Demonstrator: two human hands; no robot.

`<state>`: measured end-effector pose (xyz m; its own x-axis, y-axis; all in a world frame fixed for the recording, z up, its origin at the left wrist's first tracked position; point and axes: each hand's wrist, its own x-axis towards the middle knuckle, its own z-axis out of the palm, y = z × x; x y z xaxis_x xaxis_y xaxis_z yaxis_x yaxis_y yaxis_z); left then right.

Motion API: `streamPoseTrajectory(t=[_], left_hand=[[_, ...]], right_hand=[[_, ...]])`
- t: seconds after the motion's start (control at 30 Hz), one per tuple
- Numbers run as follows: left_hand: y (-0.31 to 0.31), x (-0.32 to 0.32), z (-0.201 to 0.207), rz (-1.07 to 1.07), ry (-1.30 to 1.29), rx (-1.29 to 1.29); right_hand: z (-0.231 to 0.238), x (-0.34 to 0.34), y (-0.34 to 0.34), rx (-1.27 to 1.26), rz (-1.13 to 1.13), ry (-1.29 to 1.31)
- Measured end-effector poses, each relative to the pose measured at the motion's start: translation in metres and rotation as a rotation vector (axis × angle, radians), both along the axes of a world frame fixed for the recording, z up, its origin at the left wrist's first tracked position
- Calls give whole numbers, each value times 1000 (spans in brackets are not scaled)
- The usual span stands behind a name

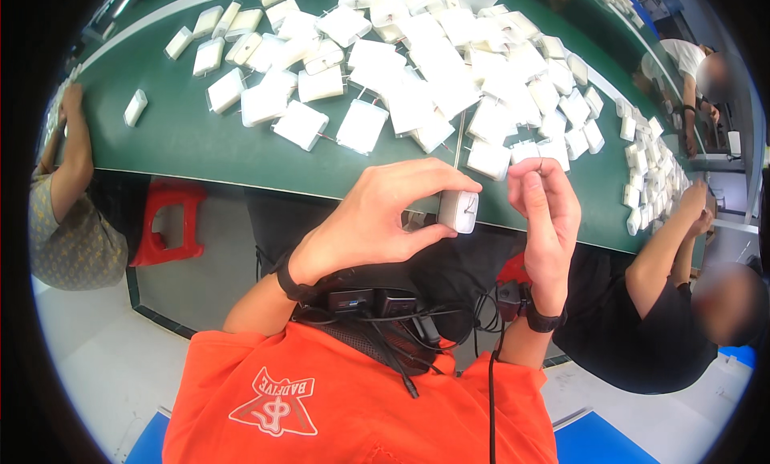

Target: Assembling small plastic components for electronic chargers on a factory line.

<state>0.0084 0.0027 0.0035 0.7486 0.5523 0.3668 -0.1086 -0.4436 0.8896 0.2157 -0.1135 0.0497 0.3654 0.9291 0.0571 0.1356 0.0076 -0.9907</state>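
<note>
My left hand (383,211) grips a small white block (460,212) between thumb and fingers, just off the near edge of the green table. The end of the block toward my right hand bears a thin dark mark or wire, too small to make out. Level with it, my right hand (550,215) is raised with thumb and fingertips drawn together. A tiny thin dark thing shows at those fingertips, but its kind is unclear. Beyond both hands lies a large heap of similar white blocks (362,127), several with thin leads sticking out.
The green table (160,155) runs across in front of me. One white block (135,108) lies apart at the left. Co-workers sit on both sides, and another heap of blocks (651,171) is at the right. A red stool (192,223) stands at the left. Black cables (491,384) hang at my waist.
</note>
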Motion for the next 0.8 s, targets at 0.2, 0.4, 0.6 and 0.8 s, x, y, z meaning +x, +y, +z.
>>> streamPoseTrajectory(t=[0.2,0.4,0.6,0.8], left_hand=[[0,1,-1,0,-16,31],[1,1,1,-15,2,5],[1,1,2,-18,-9,2],[2,1,3,-21,0,5]], right_hand=[[3,3,5,216,25,-343],[5,-7,-4,219,-55,-244],[2,-11,-2,210,-86,-265],[3,-12,-1,180,-96,-290]])
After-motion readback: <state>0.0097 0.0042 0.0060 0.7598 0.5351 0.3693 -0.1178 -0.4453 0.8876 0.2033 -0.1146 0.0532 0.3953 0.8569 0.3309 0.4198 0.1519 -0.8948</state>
